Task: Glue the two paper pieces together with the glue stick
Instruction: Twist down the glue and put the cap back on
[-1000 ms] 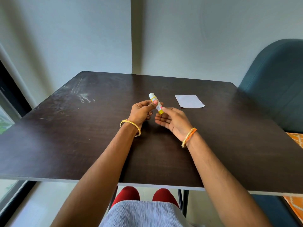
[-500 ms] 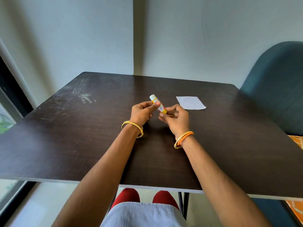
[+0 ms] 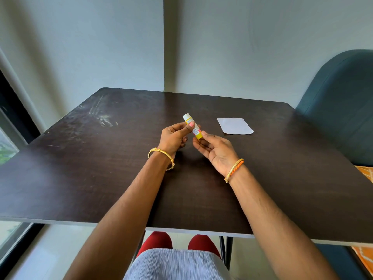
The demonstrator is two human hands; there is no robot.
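Right, your left hand (image 3: 174, 136) pinches the glue stick (image 3: 192, 126), capped end tilted up-left. Your right hand (image 3: 214, 149), half open and holding nothing, has a fingertip at the yellow base, nearer the paper (image 3: 235, 126) on the worktop (image 3: 101, 168).

Dark wood table (image 3: 84, 178) w/ one white paper (image 3: 235, 126) on it.

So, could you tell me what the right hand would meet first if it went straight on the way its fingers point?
Most likely the yellow base of the glue stick, which the right hand's fingertips nearly touch already.
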